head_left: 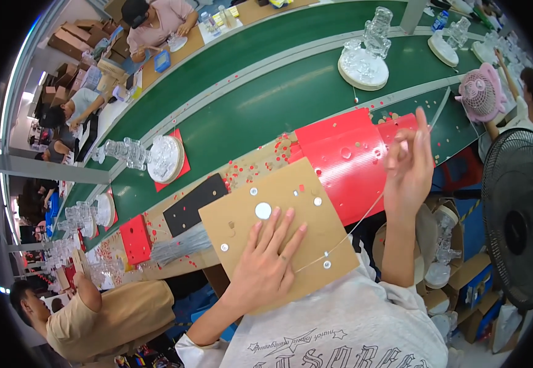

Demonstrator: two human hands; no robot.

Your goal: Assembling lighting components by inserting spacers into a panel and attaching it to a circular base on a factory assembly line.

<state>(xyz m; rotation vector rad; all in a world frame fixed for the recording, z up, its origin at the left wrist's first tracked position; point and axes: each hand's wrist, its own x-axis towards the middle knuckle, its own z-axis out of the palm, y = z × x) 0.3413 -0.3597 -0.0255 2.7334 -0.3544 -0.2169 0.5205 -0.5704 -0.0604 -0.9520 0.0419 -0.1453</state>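
Observation:
My left hand [266,264] lies flat, fingers stretched, on a square brown board [315,230] held against my body. The board carries a white round spot [263,210] and several small silver rings near its corners. From the ring at its near right corner a thin pale cord [368,210] runs up to my right hand [409,168]. That hand is raised over the edge of a red plastic sheet, with thumb and fingers pinched on the cord and one finger pointing up. Its fingertips are slightly blurred.
Grey wires [180,245], a black plate [196,203] and a red plate [134,239] lie left along the bench. Clear figures on white round bases [363,69] stand on the green conveyor [248,104]. A black fan [518,214] stands right; co-workers sit around.

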